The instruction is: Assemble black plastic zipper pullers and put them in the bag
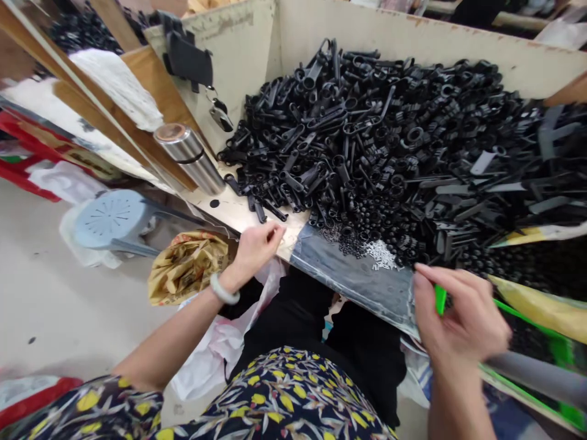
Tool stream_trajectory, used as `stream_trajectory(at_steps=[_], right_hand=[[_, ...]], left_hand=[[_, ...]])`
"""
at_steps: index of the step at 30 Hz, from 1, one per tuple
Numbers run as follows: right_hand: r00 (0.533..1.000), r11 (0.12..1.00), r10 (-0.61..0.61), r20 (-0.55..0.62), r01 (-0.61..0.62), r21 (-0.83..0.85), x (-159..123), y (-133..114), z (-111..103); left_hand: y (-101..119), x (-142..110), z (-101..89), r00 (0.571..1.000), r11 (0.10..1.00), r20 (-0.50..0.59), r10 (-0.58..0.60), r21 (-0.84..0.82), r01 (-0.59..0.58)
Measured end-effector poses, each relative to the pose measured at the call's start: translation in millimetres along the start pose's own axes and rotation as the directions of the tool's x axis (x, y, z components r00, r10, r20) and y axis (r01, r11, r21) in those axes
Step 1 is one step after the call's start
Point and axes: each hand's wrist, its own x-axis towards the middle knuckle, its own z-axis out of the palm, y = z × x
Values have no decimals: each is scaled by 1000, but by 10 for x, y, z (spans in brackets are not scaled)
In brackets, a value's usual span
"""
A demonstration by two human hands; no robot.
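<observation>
My left hand [260, 245], a pale bracelet on its wrist, hovers by the front edge of the bench with thumb and fingers pressed together; anything between them is too small to make out. Near it lie a few loose black plastic parts [259, 209]. My right hand [461, 311] is at the right end of the dark work mat [353, 269], thumb and forefinger pinched, their contents hidden. Between the hands, at the mat's back edge, are a small heap of silvery pins [381, 255] and tiny dark pieces [352, 243]. Behind rises a large pile of black plastic parts [367, 134].
Pale boards [394, 30] wall in the pile. A steel flask [190, 159] stands at the left, below a hanging black holder with keys [221, 115]. A blue stool [112, 219] and a brown paper bag [188, 269] are lower left; a green crate [562, 354] is at right.
</observation>
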Motion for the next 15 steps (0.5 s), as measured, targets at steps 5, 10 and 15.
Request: stream_trajectory(at_steps=[5, 10, 15], right_hand=[[979, 991, 129, 155, -123, -45, -79, 220, 395], [936, 973, 182, 300, -128, -191, -203, 428, 674], [899, 982, 160, 407, -104, -157, -221, 420, 828]], left_hand=[[256, 725, 278, 980, 984, -154, -128, 107, 146], [158, 794, 317, 962, 977, -174, -210, -86, 198], [77, 599, 102, 955, 904, -105, -277, -366, 222]])
